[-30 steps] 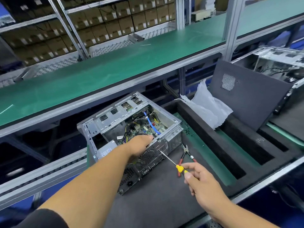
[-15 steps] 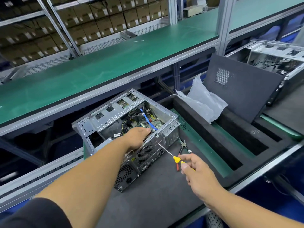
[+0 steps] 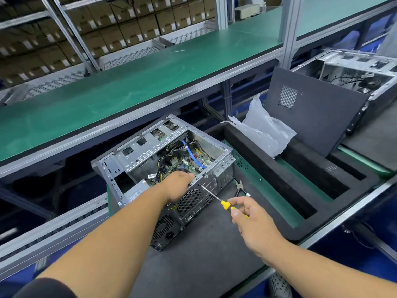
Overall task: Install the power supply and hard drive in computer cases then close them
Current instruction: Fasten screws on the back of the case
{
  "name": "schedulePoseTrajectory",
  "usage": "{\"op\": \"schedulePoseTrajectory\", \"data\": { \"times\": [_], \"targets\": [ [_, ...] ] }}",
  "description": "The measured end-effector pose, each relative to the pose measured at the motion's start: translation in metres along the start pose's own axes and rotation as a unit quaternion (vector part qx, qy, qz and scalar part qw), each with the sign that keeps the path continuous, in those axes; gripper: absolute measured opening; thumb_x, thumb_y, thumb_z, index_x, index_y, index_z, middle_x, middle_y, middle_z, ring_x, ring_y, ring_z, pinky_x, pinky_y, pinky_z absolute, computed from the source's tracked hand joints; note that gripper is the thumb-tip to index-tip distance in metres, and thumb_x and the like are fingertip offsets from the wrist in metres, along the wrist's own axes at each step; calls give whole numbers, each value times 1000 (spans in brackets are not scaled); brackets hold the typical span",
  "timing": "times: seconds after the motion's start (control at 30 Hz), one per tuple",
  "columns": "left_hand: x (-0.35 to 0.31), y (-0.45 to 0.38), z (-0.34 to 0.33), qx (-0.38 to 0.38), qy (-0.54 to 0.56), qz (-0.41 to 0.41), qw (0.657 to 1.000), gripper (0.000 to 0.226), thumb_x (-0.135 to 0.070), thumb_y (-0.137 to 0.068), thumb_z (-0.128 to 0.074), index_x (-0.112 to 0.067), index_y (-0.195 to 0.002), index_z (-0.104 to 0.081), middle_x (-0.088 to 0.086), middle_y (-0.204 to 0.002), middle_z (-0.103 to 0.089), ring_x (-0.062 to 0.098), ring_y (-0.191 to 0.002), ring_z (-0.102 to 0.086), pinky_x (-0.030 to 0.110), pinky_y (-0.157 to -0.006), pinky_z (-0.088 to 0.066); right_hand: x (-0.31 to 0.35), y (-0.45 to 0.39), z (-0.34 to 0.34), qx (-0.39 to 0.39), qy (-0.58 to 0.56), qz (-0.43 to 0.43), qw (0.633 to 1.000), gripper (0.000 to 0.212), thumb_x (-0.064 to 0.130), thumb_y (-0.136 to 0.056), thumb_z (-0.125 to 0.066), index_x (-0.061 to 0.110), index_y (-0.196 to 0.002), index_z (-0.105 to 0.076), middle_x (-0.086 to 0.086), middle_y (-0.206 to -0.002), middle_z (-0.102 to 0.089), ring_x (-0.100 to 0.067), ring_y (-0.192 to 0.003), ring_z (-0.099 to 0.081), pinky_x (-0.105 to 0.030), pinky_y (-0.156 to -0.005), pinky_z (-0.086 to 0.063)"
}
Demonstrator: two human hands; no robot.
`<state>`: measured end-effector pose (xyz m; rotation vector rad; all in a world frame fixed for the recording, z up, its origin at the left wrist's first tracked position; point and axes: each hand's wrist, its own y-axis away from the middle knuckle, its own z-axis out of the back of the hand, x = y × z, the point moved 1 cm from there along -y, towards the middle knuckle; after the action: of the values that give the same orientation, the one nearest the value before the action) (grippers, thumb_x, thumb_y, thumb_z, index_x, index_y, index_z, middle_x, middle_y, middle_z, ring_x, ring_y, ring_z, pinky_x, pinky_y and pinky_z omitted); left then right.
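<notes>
Computer case (image 3: 171, 168), an open bare-steel tower lying on its side, sat on the dark grey foam mat (image 3: 204, 254), its rear panel with round fan grilles facing the person. Inside the case a green motherboard, a blue flat cable (image 3: 194, 157) and a bundle of black and yellow wires showed. The left hand (image 3: 177, 186) curled over the case's near top edge, gripping it, fingertips hidden inside. The right hand (image 3: 251, 220), just right of the case, pinched a yellow-handled screwdriver (image 3: 214, 196); its thin shaft reached the rear panel's upper edge, apparently at a screw, though none was visible.

Likely risks: the tip could slip off the screw head and skate toward the left hand's knuckles, since that hand sat just beside the tip. A slanted shaft could also cam out and strip the head. Loose wires near the left fingers might get pinched. Red-handled pliers (image 3: 239, 187) lay on the mat by the case's right corner, where a sliding case could knock them. The dark grey side panel (image 3: 311, 108) leaned well right of the case, so closing was not yet done.
</notes>
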<state>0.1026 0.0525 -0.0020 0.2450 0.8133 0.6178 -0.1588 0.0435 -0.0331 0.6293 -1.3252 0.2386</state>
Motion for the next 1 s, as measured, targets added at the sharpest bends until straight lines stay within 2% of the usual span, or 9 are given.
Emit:
{"op": "schedulePoseTrajectory", "data": {
  "times": [0.13,0.27,0.4,0.53,0.67,0.8,0.9,1.0],
  "targets": [
    [3,-2,1,-11,-8,-13,1000,39,-37,-108,-40,-21,-75,-51,1,-78,-51,18,-72,-47,31,-78,-43,-1,-4,-6,-7,10,5,1000,25,17,-102,-55,39,-103,-67,-2,-81,-58,-12,-58,-45,-22,-53,-39],
    [2,0,3,2,-24,-16,1000,44,-37,-108,-36,-19,-67,-38,1,-65,-40,18,-65,-38,34,-74,-40,-3,-6,-9,-14,15,3,1000,23,17,-103,-56,37,-104,-67,-3,-80,-57,-10,-58,-45,-19,-50,-38],
    [1,0,2,-18,-27,-10,999,42,-33,-106,-41,-20,-66,-45,-3,-62,-44,18,-59,-40,31,-66,-40,-2,-6,-11,-25,28,5,999,23,18,-103,-55,37,-103,-67,-1,-80,-56,-8,-54,-42,-18,-47,-36],
    [1,0,2,-3,-18,-14,1000,43,-28,-106,-40,-18,-63,-39,-8,-52,-38,19,-58,-35,35,-65,-36,1,-3,-13,-33,18,5,999,25,17,-103,-53,37,-103,-68,0,-81,-60,-6,-51,-43,-17,-46,-36],
    [2,-2,1,-39,-36,-11,999,37,-35,-101,-47,-22,-66,-53,-5,-65,-52,11,-58,-46,28,-61,-40,4,0,-13,-35,8,-7,999,24,21,-104,-52,38,-103,-68,2,-81,-65,-4,-51,-45,-17,-47,-38],
    [3,-1,1,-49,-44,-14,998,36,-35,-101,-47,-22,-68,-53,-5,-67,-52,11,-60,-47,31,-65,-42,8,2,-15,-45,11,-15,999,24,22,-104,-52,38,-101,-70,1,-82,-67,-3,-50,-45,-16,-46,-38],
    [1,0,1,-19,-79,-32,996,36,-15,-103,-41,-16,-67,-42,6,-69,-47,24,-65,-42,33,-63,-36,10,3,-15,-40,19,-19,999,24,23,-105,-51,38,-104,-69,1,-84,-67,-4,-54,-47,-18,-50,-39],
    [2,1,3,-6,-74,-24,997,28,-1,-98,-38,-11,-73,-43,11,-74,-44,21,-71,-38,35,-66,-33,10,4,-16,-37,11,-24,999,26,23,-106,-49,37,-104,-70,3,-78,-66,-6,-50,-44,-18,-46,-37]
  ]
}}
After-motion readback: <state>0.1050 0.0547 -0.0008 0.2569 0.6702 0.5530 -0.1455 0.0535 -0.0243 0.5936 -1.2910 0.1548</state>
